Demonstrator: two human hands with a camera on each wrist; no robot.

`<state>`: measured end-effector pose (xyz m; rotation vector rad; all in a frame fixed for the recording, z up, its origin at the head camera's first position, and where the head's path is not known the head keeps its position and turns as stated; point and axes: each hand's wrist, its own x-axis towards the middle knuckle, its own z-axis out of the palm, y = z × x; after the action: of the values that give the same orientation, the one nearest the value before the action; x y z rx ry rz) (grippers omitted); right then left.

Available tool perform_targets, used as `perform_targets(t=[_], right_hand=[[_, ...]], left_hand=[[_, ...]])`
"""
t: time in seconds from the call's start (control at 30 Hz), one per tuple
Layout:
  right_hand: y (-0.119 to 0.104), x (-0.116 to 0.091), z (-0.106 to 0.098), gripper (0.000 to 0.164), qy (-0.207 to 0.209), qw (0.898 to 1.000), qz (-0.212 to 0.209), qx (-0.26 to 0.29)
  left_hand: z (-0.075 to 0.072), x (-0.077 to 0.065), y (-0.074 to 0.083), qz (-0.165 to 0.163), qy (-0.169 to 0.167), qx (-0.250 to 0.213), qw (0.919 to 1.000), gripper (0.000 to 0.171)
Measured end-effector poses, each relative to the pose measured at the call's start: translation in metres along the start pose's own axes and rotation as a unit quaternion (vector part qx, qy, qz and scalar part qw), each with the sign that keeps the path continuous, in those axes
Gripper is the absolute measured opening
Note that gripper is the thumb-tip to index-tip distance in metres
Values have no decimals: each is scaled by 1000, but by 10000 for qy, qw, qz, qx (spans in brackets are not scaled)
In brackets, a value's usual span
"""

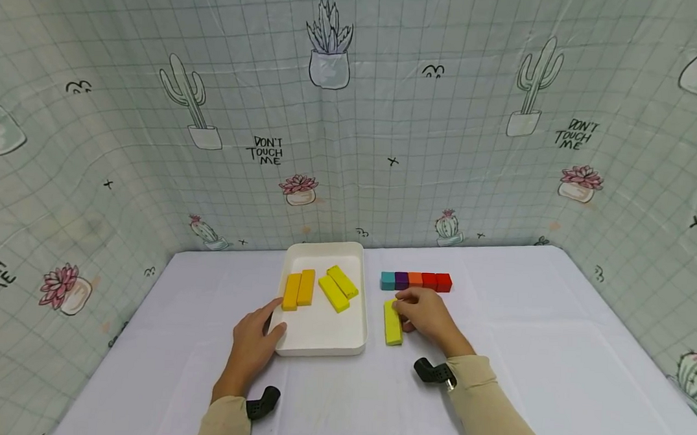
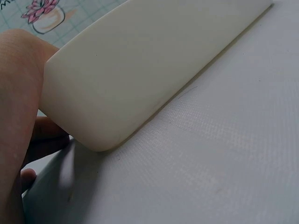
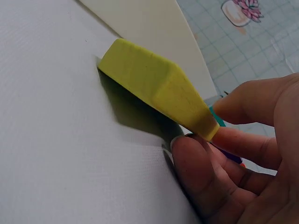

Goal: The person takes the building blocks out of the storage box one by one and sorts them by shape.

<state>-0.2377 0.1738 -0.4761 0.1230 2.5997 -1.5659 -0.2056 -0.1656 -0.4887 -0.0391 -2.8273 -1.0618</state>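
Observation:
My right hand [image 1: 425, 315] pinches the far end of a yellow rectangular block [image 1: 393, 324] between thumb and fingers, just right of the tray. In the right wrist view the same yellow block [image 3: 145, 77] casts a shadow on the cloth beneath it. At the left wall of the white tray [image 1: 319, 351], my left hand [image 1: 252, 340] holds the rim with its thumb and fingers. The left wrist view shows the tray's near wall [image 2: 126, 70] low on the table. Inside lie two orange-yellow blocks [image 1: 306, 287] side by side and two bright yellow blocks [image 1: 335, 293], set at a slant.
A row of small cubes [image 1: 416, 281], teal, purple, orange and red, stands just beyond my right hand. White cloth [image 1: 528, 374] covers the table, and a printed cactus curtain [image 1: 357, 146] rises behind and at both sides.

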Motion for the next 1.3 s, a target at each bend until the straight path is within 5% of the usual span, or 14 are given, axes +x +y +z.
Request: perform_targets(t=[0.9,1.1,1.3], right_hand=[[1,3,-7,25,449,9990,-49,-30],[-3,6,-6,25,569,9975,-294,309],[-18,11,-6,29,196,9957,-349,835]], left_hand=[[0,1,2,-26,-20,22,10000,56],[-1,-1,0,-50,-37,33,10000,56],[0,0,1,-86,-66,39,9999,57]])
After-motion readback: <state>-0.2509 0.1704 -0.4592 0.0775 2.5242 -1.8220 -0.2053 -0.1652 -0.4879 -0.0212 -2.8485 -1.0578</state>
